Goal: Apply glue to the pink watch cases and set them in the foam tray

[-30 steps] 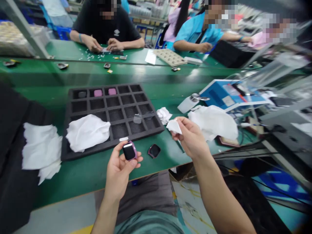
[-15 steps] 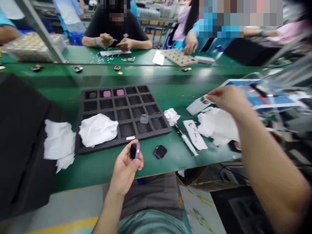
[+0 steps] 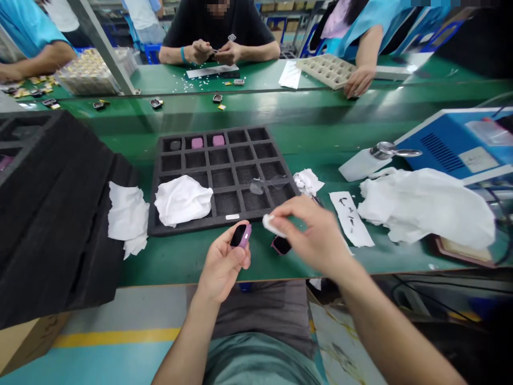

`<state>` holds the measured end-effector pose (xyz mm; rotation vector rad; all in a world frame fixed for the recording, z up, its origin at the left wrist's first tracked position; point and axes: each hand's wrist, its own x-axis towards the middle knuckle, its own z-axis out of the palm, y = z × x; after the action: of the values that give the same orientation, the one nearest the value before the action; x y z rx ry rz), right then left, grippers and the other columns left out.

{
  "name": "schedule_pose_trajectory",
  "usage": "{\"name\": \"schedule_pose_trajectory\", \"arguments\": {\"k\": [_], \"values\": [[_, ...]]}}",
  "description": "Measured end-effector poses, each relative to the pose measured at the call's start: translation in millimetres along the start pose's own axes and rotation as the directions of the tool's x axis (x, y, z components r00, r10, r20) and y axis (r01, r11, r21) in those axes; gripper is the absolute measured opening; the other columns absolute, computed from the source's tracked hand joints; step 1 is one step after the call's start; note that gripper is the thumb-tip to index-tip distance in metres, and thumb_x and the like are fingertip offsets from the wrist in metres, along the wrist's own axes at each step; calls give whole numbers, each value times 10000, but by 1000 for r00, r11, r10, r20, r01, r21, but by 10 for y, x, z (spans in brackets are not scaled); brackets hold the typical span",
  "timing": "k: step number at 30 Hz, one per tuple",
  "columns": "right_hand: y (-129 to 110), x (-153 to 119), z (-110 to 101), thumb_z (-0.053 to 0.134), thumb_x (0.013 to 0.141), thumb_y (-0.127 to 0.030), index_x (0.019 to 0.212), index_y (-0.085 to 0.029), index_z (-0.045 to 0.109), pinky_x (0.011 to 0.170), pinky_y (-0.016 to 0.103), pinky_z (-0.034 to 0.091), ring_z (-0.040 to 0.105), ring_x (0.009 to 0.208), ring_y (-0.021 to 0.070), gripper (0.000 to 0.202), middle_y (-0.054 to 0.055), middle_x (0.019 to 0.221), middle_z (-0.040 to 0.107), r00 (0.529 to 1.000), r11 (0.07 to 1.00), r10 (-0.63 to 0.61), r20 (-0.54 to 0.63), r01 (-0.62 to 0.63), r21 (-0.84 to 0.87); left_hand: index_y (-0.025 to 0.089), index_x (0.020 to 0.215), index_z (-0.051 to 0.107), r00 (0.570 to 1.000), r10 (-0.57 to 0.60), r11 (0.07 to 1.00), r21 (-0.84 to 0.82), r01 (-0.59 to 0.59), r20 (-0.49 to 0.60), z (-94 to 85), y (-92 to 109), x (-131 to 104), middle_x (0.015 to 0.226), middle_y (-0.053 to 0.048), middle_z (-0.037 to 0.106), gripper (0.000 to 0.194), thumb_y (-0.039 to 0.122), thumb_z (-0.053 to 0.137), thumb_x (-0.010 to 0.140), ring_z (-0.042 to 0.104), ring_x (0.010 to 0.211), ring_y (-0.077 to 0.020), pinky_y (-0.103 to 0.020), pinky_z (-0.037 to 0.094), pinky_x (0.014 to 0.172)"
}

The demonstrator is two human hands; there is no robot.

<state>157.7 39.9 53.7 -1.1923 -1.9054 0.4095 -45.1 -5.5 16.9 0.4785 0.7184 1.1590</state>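
Observation:
In my left hand (image 3: 228, 264) is a purple smartwatch case (image 3: 242, 236), held on edge with its dark screen facing left. My right hand (image 3: 310, 232) is closed, pinching a small white wiping pad (image 3: 273, 225) just right of the case, apart from it. Beneath those fingers a second purple watch case (image 3: 281, 245) lies on the bench, partly hidden. Behind both hands sits a black foam tray (image 3: 228, 203) with compartments. Its back row holds two pink-purple cases (image 3: 218, 140) and a dark one (image 3: 175, 145). A crumpled white cloth (image 3: 183, 200) covers its front left compartments.
To the right are a white bottle with a metal top (image 3: 363, 162), a big white cloth (image 3: 425, 206), a strip with dark marks (image 3: 351, 219) and a blue machine (image 3: 452, 144). Stacked black foam (image 3: 60, 214) stands left. Co-workers' hands (image 3: 216, 52) work across the bench.
My right hand has come from the metal-topped bottle to beside the watch case, carrying a white wiping pad. My left hand still holds the case. The view has shifted.

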Motion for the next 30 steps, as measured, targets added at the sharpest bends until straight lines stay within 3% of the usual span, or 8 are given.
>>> {"name": "schedule_pose_trajectory", "arguments": {"k": [2,5,10,13,16,22,27,30], "values": [[-263,-103,266,663,954,-189,905,-238,703,774,360,545,663,852,187,80,27,874,736,998,982,-13,58,2,190,157,1227,736,1000,15,999,38,-14,-24,17,-9,2,728,17,639,638,316,983,662,520,559,-59,-194,390,543],[-351,-117,433,652,958,-170,902,-226,705,762,341,524,638,837,178,96,28,846,702,1000,970,8,25,-13,243,146,1242,728,999,39,996,81,-36,-27,31,-22,-12,707,24,639,642,324,974,678,507,554,-57,-197,394,552],[-219,-83,409,635,936,-132,816,-216,675,733,321,494,631,778,164,152,16,808,692,991,968,135,-12,-130,216,139,1288,704,995,37,996,71,-44,98,11,-37,-52,720,-3,652,667,322,961,701,521,594,-80,-209,400,559],[-238,-129,325,642,942,-171,820,-215,668,709,293,489,624,751,145,132,4,806,685,978,952,204,-42,-188,241,209,1315,684,988,87,994,51,-95,131,-20,-65,-54,843,-12,668,614,285,921,754,548,655,-88,-211,433,589],[-298,-155,253,658,935,-193,827,-217,671,674,283,479,615,717,136,112,-5,792,682,968,942,242,-63,-219,253,277,1369,639,981,139,979,131,-157,135,-38,-116,-35,998,-20,676,613,246,874,803,582,738,-100,-216,470,645],[-352,-238,332,630,960,-140,870,-214,666,715,303,502,635,774,151,122,11,819,690,997,989,63,-49,-56,137,243,1306,647,951,304,844,447,-298,61,-31,-207,-40,1226,-50,656,454,237,788,874,608,1129,-197,-305,487,1008],[-326,-385,301,647,967,-148,897,-222,646,726,352,486,628,786,172,101,21,838,697,997,997,-28,-76,23,-70,232,1423,569,959,275,805,531,-264,60,-40,-200,-87,1169,-55,680,522,297,722,929,625,983,-184,-308,506,926],[-363,-390,280,644,969,-139,923,-223,641,714,351,482,626,787,167,96,23,845,692,994,998,-19,-109,12,-64,234,1447,558,956,286,791,548,-272,63,-27,-179,-86,1247,-72,685,541,334,717,940,638,1021,-196,-314,506,936]]}}
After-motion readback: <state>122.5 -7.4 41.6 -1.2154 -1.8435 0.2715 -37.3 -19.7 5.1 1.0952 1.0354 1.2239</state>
